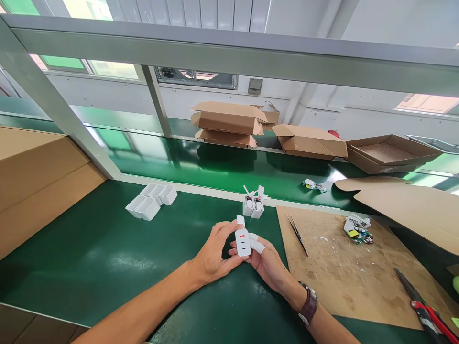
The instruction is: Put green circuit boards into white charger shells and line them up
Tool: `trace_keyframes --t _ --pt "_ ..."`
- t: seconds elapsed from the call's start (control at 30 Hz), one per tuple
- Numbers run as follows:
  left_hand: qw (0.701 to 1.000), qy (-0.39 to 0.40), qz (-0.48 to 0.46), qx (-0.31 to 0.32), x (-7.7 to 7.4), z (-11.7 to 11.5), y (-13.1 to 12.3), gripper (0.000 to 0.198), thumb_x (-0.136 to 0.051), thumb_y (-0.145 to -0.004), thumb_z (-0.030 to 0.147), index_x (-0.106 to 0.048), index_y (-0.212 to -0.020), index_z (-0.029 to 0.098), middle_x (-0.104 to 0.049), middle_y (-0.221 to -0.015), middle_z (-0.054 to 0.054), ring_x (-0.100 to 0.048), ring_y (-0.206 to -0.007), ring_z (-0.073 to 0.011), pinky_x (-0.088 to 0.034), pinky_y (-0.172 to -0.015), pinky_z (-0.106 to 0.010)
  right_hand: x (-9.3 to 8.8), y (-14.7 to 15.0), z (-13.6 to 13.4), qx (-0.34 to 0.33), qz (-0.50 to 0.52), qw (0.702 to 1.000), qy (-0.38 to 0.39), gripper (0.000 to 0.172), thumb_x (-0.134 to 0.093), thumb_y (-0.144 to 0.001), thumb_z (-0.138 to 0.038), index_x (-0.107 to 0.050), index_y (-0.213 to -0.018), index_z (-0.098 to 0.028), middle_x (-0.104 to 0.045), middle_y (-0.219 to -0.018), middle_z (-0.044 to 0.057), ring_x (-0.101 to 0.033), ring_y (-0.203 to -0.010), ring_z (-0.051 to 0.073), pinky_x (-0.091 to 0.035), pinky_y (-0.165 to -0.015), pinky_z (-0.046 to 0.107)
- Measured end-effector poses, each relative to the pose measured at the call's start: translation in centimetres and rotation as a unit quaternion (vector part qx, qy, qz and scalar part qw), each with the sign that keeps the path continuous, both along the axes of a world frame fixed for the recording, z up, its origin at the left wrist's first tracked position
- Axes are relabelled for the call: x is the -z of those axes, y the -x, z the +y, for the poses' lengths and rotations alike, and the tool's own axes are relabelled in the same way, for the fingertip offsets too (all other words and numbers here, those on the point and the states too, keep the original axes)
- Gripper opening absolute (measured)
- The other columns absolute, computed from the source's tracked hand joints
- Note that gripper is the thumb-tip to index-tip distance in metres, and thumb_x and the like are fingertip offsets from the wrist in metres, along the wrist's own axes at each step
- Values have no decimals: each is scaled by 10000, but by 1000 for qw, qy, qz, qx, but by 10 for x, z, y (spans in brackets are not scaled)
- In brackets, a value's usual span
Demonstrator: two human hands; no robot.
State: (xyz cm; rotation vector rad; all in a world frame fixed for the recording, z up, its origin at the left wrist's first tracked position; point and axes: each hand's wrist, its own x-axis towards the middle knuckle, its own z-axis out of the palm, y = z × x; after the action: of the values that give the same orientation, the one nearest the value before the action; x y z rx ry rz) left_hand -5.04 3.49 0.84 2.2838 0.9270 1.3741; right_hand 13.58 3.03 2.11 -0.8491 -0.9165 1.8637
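A white charger (243,242) with one red port and two small dark slots is held between my hands over the green mat, port face toward me. My left hand (214,251) pinches it from the left, thumb at its lower edge and fingers near its top. My right hand (267,260), with white covers on two fingertips, grips its right side. A small white piece (240,220) sticks up at the charger's top end; whether it is attached I cannot tell. Just beyond stand two white housings (253,206) with wires and white parts inside.
Several open white housings (148,205) stand at the left. On the cardboard sheet (322,282) at right lie tweezers (297,235), circuit boards (358,230) and red-handled cutters (419,301). Another board (314,185) lies on the green belt (222,167). Cardboard boxes (229,119) line the back.
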Motion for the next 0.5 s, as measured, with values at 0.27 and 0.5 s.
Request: trace_keyframes --t 0.27,0.5 --pt "987 39 86 -133 8 7 7 708 -704 -882 233 -376 -1509 228 -661 -1245 -120 -570 -1173 -306 -511 -1004 -505 2 -5 1 103 -206 940 -251 294 -629 -946 -443 -697 -1185 -286 -715 -1225 62 -698 -1109 241 -549 -1050 429" --pt "967 202 17 -152 5 52 9 619 -742 -805 247 -511 -1379 238 -679 -1197 -72 -657 -990 -231 -569 -923 -433 11 -34 27 274 -427 812 -289 448 -554 -900 -270 -554 -1342 -199 -667 -1239 137 -667 -1144 278 -543 -1044 516"
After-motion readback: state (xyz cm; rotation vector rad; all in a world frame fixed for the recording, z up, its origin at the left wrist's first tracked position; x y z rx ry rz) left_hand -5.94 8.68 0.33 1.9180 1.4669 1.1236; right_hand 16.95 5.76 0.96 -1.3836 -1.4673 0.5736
